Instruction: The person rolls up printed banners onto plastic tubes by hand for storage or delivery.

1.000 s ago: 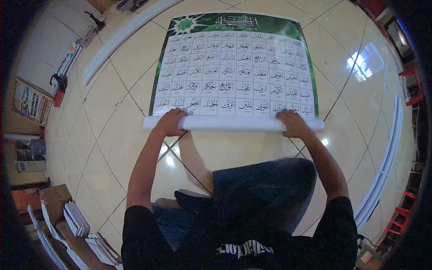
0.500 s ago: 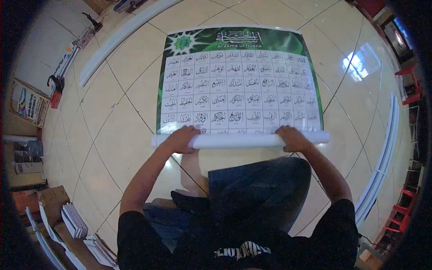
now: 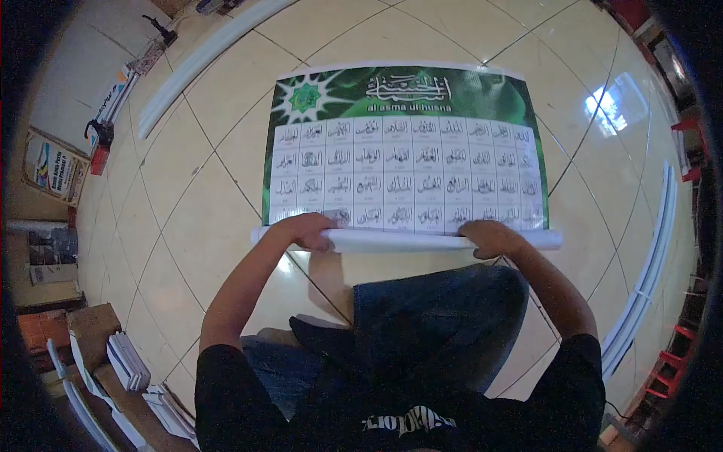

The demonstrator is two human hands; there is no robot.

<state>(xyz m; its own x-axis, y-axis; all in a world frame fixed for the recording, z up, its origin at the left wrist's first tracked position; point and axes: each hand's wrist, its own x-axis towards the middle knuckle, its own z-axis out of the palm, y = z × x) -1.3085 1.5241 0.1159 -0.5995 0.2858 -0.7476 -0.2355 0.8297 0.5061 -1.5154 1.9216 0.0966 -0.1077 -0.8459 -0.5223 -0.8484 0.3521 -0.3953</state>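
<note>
Sitting on the tile floor [image 3: 188, 248], we have our blue jeans [image 3: 440, 324] close by. Just past them, our left hand [image 3: 309, 230] and right hand [image 3: 495, 239] hold the white roll [image 3: 399, 242], partly curled over it, one toward each end. Beyond the roll, the green and white poster [image 3: 407, 162] lies on the floor. Past its top left corner is a long white strip [image 3: 203, 64].
</note>
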